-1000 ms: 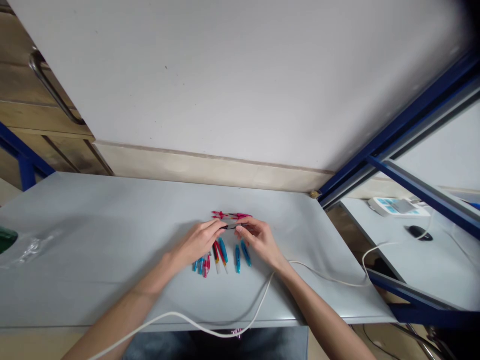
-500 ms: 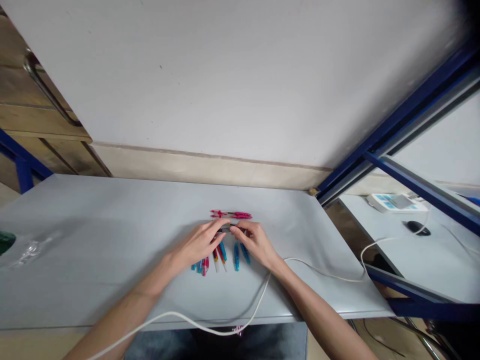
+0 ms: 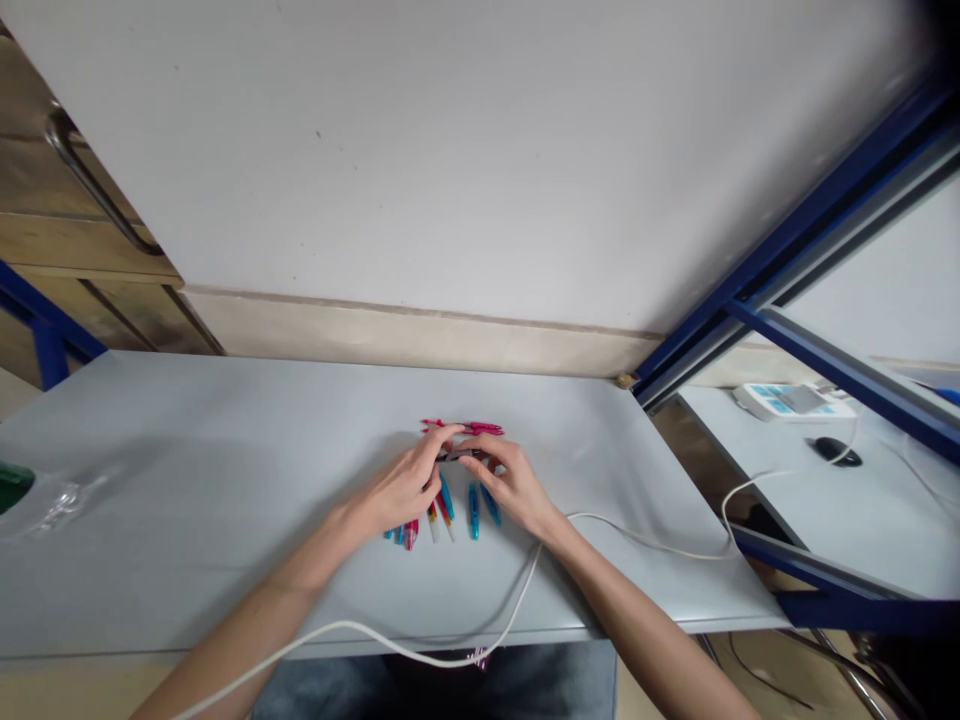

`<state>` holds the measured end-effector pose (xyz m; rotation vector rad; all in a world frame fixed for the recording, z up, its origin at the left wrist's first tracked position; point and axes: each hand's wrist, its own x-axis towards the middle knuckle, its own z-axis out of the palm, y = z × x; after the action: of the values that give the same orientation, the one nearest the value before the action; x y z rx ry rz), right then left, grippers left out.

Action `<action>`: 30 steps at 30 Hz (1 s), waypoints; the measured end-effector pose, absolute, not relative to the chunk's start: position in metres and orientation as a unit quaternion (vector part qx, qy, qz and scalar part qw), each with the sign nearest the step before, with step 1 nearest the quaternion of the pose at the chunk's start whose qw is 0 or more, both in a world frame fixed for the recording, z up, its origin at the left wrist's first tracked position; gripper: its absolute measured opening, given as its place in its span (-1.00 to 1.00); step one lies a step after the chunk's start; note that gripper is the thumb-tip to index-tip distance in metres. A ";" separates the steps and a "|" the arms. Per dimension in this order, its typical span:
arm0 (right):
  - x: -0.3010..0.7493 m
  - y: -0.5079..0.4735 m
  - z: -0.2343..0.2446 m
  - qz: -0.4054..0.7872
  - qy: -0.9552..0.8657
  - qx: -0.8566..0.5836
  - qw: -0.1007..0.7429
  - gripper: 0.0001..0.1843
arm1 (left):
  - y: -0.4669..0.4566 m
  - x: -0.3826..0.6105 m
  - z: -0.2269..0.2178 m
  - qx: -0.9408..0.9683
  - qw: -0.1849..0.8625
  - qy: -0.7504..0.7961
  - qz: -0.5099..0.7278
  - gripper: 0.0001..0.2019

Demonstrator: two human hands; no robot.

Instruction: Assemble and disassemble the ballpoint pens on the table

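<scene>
My left hand (image 3: 405, 488) and my right hand (image 3: 516, 485) meet over the middle of the table. Between them lies a slim dark pen-like piece (image 3: 453, 457), its ends hidden by the fingers. The right thumb and fingers pinch it; the left fingers close at its other end, with the index finger stretched out above. Just beyond the fingertips lie pink pens (image 3: 484, 428), side by side. Nearer to me are blue pen barrels (image 3: 473, 512), thin refills with clear ends (image 3: 434, 524), and small blue and pink pen parts (image 3: 410, 534), partly under the left hand.
A white cable (image 3: 352, 628) runs across the table's front edge and off to the right. Clear plastic (image 3: 64, 495) with something green sits at the left edge. Past the blue frame (image 3: 750, 300), a second table holds a black mouse (image 3: 838, 452) and a white device (image 3: 795, 402).
My left index finger has straightened and lifted away from the dark piece, toward the pink pens. The left thumb has drawn back a little. The right hand stays nearly still.
</scene>
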<state>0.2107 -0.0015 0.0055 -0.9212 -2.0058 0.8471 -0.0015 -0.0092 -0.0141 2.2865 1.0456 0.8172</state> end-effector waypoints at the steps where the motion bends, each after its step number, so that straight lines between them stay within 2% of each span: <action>1: 0.210 -0.002 0.004 0.324 -0.790 -0.362 0.375 -0.73 | -0.010 -0.001 -0.014 0.844 0.239 0.379 0.293 -0.27; 6: 0.208 -0.004 -0.004 0.328 -0.776 -0.417 0.343 -0.44 | -0.014 0.003 -0.011 0.868 0.204 0.357 0.277 -0.14; 10: 0.209 -0.003 -0.002 0.383 -0.722 -0.449 0.362 -0.43 | -0.011 0.002 -0.014 0.867 0.181 0.346 0.310 -0.16; 14: 0.212 0.000 0.003 0.407 -0.701 -0.444 0.381 -0.44 | -0.005 -0.001 -0.016 0.861 0.144 0.357 0.331 -0.29; 20: 0.214 0.001 0.005 0.433 -0.685 -0.444 0.383 -0.45 | 0.002 -0.008 -0.013 0.861 0.037 0.374 0.343 -0.83; 26: 0.217 0.002 0.003 0.436 -0.661 -0.491 0.364 -0.24 | -0.002 -0.005 -0.012 0.851 0.084 0.367 0.366 -0.82; 30: 0.218 0.004 0.003 0.423 -0.677 -0.473 0.373 -0.29 | -0.002 -0.004 -0.011 0.852 0.101 0.370 0.356 -0.78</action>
<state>0.2181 0.0036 0.0030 -1.2128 -1.7337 1.0829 -0.0039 -0.0016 -0.0108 2.5186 1.0917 1.0509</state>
